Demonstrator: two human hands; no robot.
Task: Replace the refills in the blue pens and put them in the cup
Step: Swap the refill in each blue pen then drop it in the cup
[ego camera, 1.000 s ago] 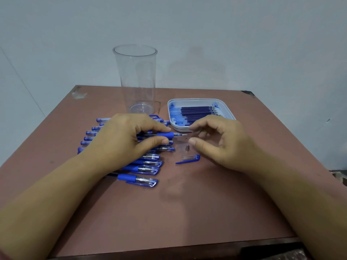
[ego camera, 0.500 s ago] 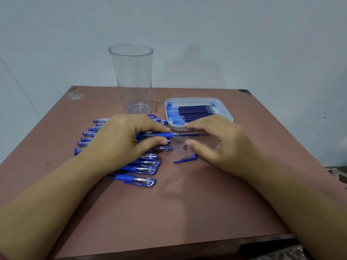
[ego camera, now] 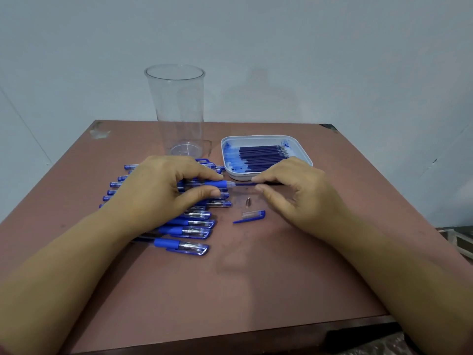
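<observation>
Head view: a refill juts from a blue pen held between both hands

Near the middle of the brown desk [ego camera: 256,278], the left hand [ego camera: 163,190] grips a blue pen barrel [ego camera: 217,184], thumb below and forefinger on top at the blue grip. The barrel lies level, with its open end pointing toward 3 o'clock. A dark blue refill [ego camera: 244,183] sticks out of that end. The right hand [ego camera: 294,196] pinches the refill between forefinger and thumb, and its other fingers are loosely curled.

At 6 o'clock from the refill, a small metal pen tip [ego camera: 247,201] stands on the desk, apart from both hands. Just nearer the person lies a blue pen cap [ego camera: 252,216], clip toward 9 o'clock.

A row of capped blue pens [ego camera: 189,230] lies side by side under and around the left hand, running from the 10 o'clock side down toward 7 o'clock.

A tall clear plastic cup [ego camera: 176,111] stands upright at 11 o'clock on the desk, beyond the left hand. A shallow white tray [ego camera: 261,136] sits at 1 o'clock, just beyond the right hand. It holds a bundle of dark blue refills [ego camera: 263,156] and has blue ink smears on its floor.
</observation>
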